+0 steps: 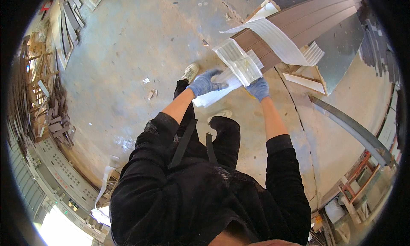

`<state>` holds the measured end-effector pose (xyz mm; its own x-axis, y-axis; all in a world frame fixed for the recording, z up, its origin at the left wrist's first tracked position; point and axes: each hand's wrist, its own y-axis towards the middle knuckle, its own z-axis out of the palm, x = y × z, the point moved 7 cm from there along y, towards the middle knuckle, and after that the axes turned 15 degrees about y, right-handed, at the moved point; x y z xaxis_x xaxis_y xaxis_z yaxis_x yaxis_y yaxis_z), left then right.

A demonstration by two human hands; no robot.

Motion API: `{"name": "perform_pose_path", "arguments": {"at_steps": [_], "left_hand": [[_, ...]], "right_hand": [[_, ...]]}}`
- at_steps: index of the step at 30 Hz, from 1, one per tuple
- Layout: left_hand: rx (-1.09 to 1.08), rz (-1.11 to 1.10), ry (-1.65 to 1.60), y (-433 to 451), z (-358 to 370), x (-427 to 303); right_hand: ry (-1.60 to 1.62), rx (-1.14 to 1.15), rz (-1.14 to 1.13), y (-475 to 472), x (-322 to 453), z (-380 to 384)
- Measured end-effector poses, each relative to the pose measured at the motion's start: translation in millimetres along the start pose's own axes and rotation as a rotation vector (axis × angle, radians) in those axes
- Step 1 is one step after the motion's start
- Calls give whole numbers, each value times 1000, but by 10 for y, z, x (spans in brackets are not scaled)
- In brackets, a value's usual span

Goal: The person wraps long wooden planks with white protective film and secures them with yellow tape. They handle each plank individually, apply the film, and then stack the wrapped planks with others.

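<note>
Several long brown grooved boards (266, 54) lie in a stack ahead of me, running away to the upper right. White foam sheeting (237, 60) is folded over their near end, and a loose flap (211, 97) hangs below it. My left hand (208, 83), in a blue glove, is at the flap with thumb and fingers spread. My right hand (258, 88), also gloved, grips the lower right edge of the foam; its fingertips are hidden. A bit of something yellow (251, 94) shows under that hand, too covered to name.
A second foam strip (278, 41) lies across the boards. Under them is a wooden frame support (307, 81) beside a dark sheet (342, 57). A grey metal beam (352, 127) lies to the right. Board offcuts (59, 124) are piled left, near a long machine panel (64, 169).
</note>
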<state>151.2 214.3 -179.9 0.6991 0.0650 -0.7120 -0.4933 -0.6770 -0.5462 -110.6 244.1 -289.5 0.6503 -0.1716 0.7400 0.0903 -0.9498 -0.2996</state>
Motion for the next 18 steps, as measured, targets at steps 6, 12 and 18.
{"name": "perform_pose_path", "arguments": {"at_steps": [6, 12, 18], "left_hand": [[20, -161, 38, 171, 111, 402], [-258, -21, 295, 729, -73, 383], [-224, -96, 103, 1043, -42, 399]], "right_hand": [[-184, 139, 76, -86, 248, -114], [454, 192, 261, -144, 465, -90], [235, 248, 219, -146, 670, -167]]}}
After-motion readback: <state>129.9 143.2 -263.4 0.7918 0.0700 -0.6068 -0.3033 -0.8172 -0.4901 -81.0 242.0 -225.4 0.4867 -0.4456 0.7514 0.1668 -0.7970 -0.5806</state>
